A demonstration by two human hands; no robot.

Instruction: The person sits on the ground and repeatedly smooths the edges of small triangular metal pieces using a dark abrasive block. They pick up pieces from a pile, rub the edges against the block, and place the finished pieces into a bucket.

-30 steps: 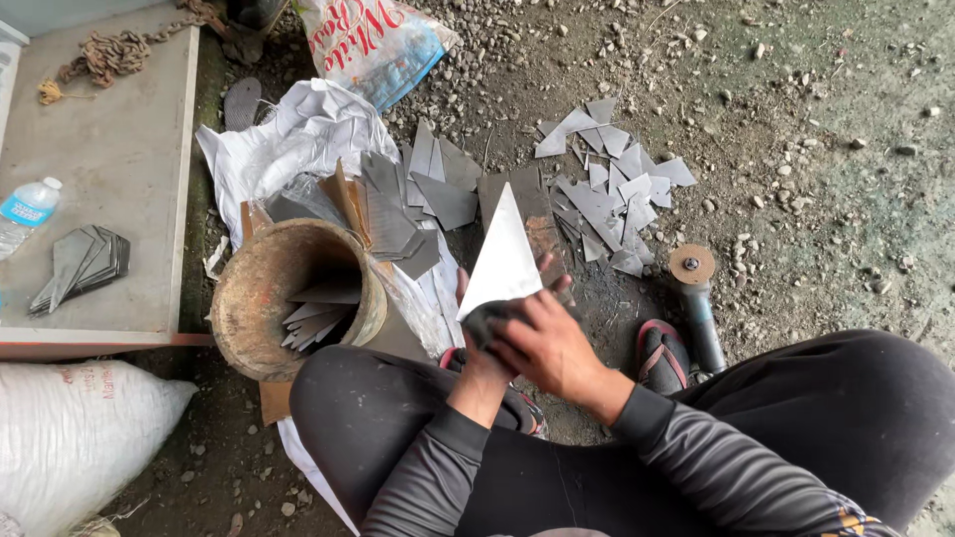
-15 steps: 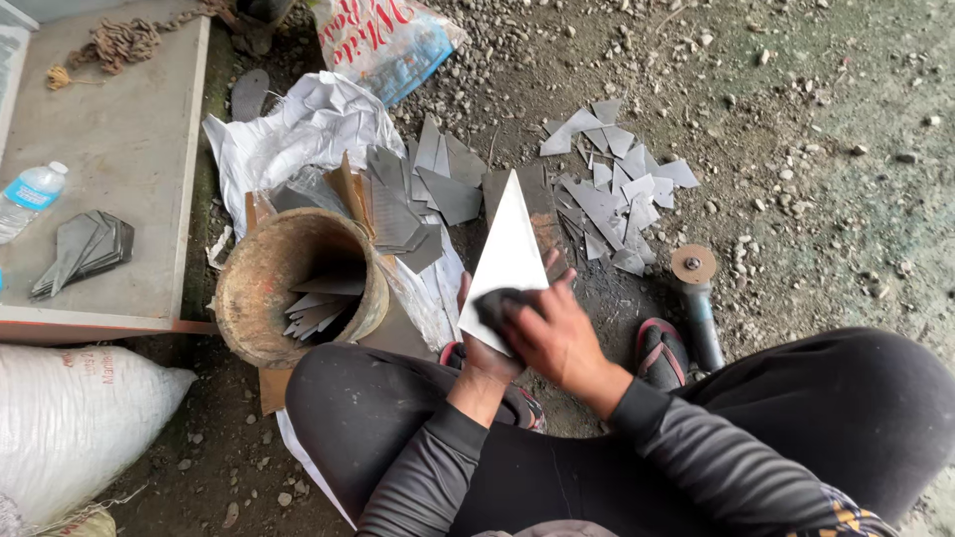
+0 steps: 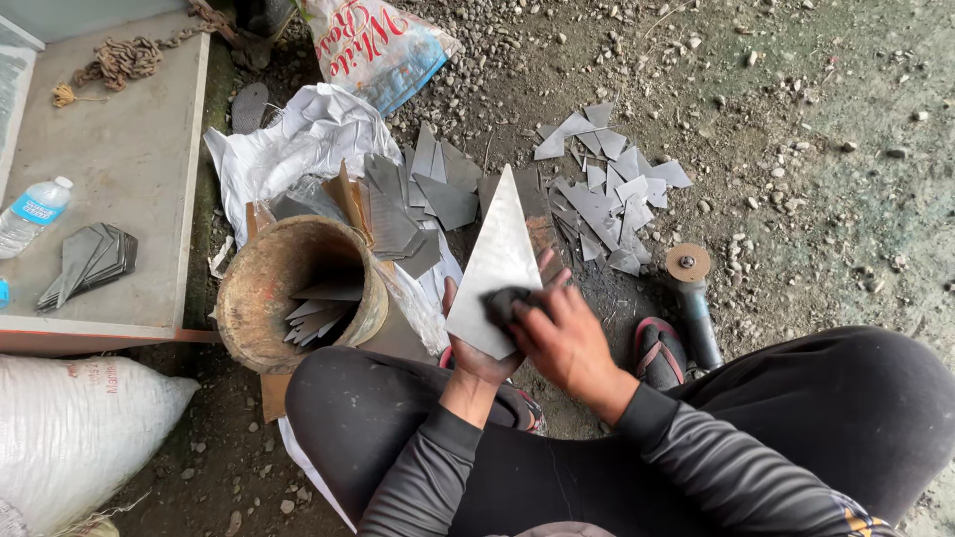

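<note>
My left hand [image 3: 476, 360] holds a shiny triangular metal sheet [image 3: 497, 257] from underneath, its point aimed away from me. My right hand [image 3: 559, 336] presses a small dark cloth [image 3: 505, 301] against the sheet's lower part. Both hands sit just above my knees, to the right of a rusty round pot [image 3: 261, 298] that holds several dark metal pieces.
Cut metal triangles [image 3: 607, 194] lie scattered on the gravel ahead. An angle grinder [image 3: 693, 293] lies beside my sandalled foot [image 3: 657, 350]. A crumpled white sack [image 3: 298, 139] is behind the pot. On the left, a concrete slab [image 3: 129, 149] bears a water bottle [image 3: 32, 214] and stacked metal pieces [image 3: 90, 261].
The cloth in my right hand has slid a little over the sheet's lower part. The sheet's tip has tilted slightly to the right.
</note>
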